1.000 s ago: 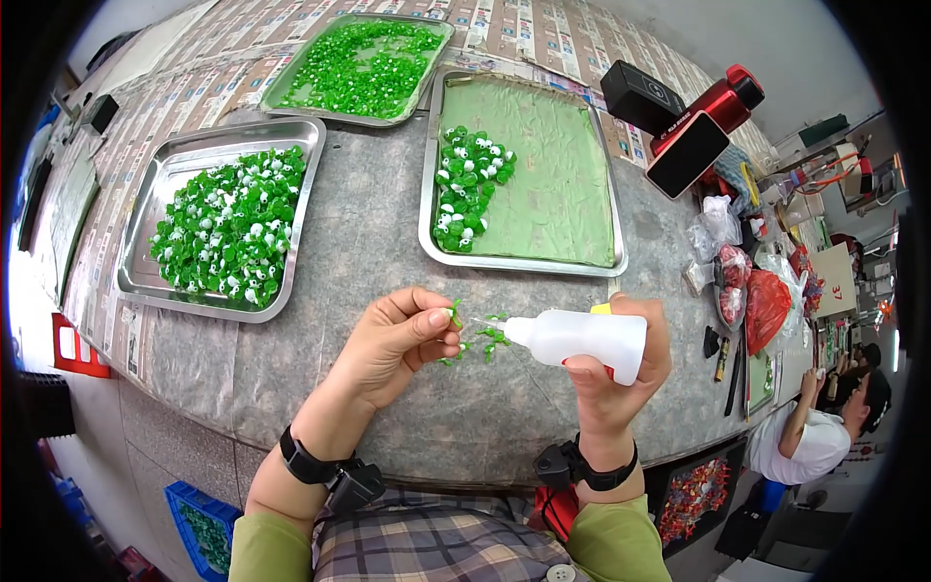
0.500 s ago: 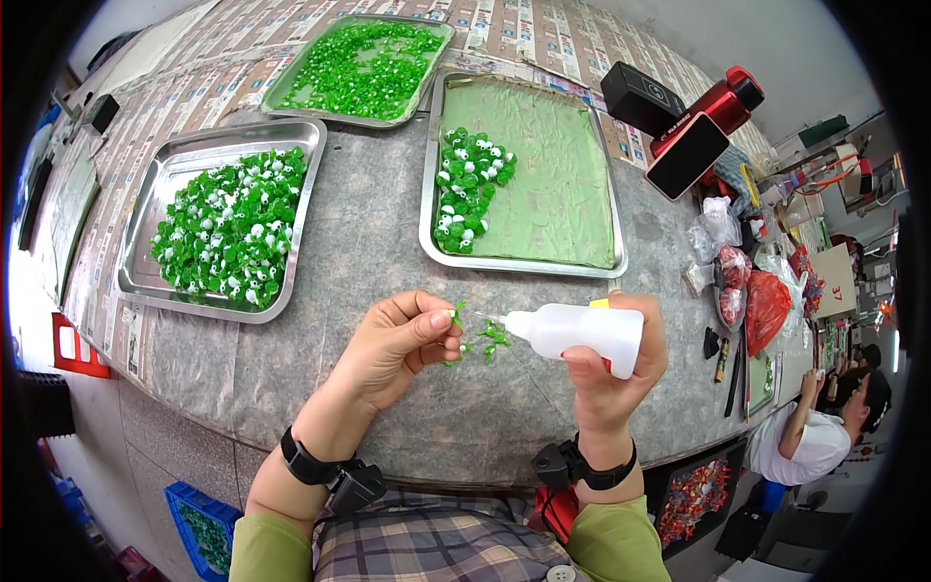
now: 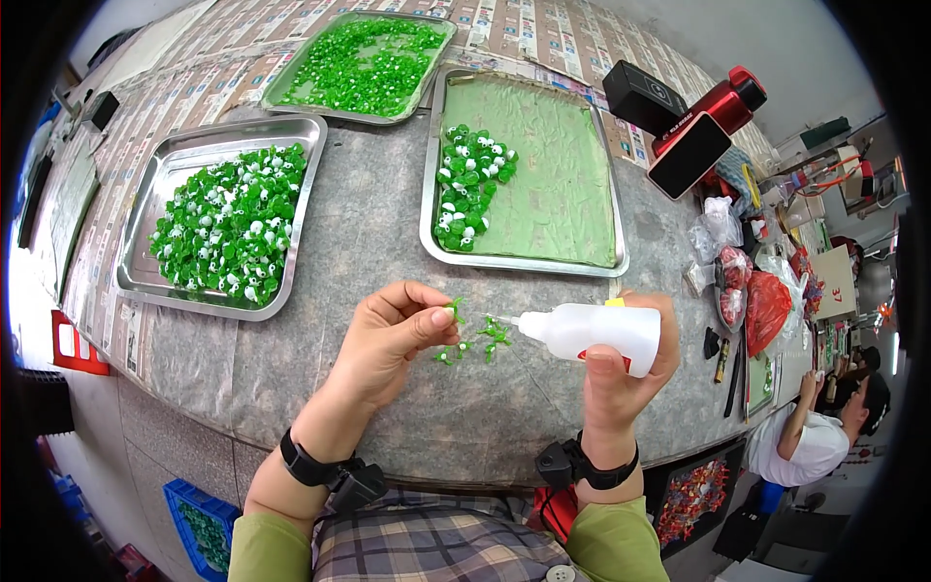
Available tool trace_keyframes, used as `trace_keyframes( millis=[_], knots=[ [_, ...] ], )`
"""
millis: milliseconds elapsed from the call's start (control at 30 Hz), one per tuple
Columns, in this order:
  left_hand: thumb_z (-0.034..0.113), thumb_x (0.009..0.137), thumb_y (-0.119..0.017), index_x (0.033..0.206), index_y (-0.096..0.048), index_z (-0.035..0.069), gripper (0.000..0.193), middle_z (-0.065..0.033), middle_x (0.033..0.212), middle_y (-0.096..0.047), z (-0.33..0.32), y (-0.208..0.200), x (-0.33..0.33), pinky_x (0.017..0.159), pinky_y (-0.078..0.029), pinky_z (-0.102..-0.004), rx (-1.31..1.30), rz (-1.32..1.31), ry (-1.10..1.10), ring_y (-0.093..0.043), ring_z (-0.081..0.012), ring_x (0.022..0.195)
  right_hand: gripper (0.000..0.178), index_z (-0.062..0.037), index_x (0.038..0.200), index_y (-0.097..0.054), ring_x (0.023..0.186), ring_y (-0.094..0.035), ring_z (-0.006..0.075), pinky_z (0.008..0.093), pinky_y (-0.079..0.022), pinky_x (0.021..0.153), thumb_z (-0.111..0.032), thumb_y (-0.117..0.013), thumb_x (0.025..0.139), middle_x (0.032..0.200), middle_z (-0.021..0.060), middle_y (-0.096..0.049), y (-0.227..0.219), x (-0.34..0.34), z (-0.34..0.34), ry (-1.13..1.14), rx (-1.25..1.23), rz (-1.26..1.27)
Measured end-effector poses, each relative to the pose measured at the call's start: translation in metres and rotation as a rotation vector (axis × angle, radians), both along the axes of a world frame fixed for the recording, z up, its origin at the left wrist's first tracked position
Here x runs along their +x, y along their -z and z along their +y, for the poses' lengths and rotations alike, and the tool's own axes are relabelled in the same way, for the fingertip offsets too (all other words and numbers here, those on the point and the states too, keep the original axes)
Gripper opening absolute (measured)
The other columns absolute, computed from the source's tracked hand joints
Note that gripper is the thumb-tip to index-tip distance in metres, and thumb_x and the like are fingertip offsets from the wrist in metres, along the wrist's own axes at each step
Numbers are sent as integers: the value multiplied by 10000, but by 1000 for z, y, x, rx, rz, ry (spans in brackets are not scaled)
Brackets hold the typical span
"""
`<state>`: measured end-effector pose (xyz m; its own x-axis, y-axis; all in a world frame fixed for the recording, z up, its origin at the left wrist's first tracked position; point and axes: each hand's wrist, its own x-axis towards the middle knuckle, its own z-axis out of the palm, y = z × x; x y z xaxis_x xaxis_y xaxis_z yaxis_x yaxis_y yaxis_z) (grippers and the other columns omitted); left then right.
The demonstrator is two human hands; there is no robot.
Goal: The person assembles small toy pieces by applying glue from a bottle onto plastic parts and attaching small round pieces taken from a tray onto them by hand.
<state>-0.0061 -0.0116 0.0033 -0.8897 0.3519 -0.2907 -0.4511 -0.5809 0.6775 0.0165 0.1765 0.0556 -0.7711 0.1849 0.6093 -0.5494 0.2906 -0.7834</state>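
Note:
My left hand pinches a small green plastic piece between thumb and forefinger. My right hand is wrapped round a white squeeze bottle, held nearly level with its thin nozzle pointing left. A short gap separates the nozzle tip from the pinched piece. Beneath, on the grey-covered table, lie several loose green pieces, some with white parts. Farther off, a green-lined tray has a cluster of green-and-white pieces along its left side.
At left stands a metal tray heaped with green-and-white pieces. Another tray of small green pieces is at the back. A phone leans by a red flask and a black box. Bags lie at right, near another person.
The squeeze bottle has drawn back to the right in my right hand, widening the gap to the green piece. My left hand has lifted slightly, still pinching.

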Motion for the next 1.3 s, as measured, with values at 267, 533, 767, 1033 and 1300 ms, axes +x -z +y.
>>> trace_keyframes(
  millis=[267, 533, 767, 1033, 1300],
  knots=[
    [36, 722, -595, 836, -532, 25, 131, -55, 756, -569, 1, 1, 0, 649, -481, -254, -110, 156, -88, -563, -129, 682, 358, -17, 770, -501, 583, -494, 88, 200, -385, 500, -248, -727, 616, 690, 28, -506, -1, 2, -4, -16, 23, -91],
    [44, 733, -585, 841, -531, 25, 122, -57, 761, -571, 0, 1, 0, 651, -479, -256, -112, 150, -102, -563, -129, 681, 382, -20, 805, -494, 628, -496, 90, 204, -389, 513, -288, -708, 637, 739, 27, -506, 1, 4, 3, 48, -112, -47],
    [70, 757, -572, 862, -540, 21, 121, -45, 755, -569, -3, 3, -3, 665, -460, -249, -26, 55, -212, -541, -113, 688, 351, 10, 998, -425, 805, -541, 153, 264, -432, 736, -120, -608, 729, 902, 87, -529, 7, -6, 65, 145, -247, -336],
    [79, 765, -563, 857, -539, 31, 107, -37, 767, -564, -4, 2, -6, 667, -456, -244, -41, 43, -245, -537, -107, 703, 346, -3, 1052, -395, 927, -492, 144, 249, -403, 787, -52, -559, 752, 1041, 139, -511, 66, 11, 139, 213, -203, -539],
    [84, 765, -564, 856, -537, 34, 107, -32, 764, -561, -2, 0, -4, 666, -458, -246, -26, 47, -236, -537, -103, 702, 444, 3, 1130, -395, 1059, -432, 244, 346, -323, 893, -59, -569, 726, 1121, 141, -474, -2, 2, 90, 642, 719, -13]
  ],
)
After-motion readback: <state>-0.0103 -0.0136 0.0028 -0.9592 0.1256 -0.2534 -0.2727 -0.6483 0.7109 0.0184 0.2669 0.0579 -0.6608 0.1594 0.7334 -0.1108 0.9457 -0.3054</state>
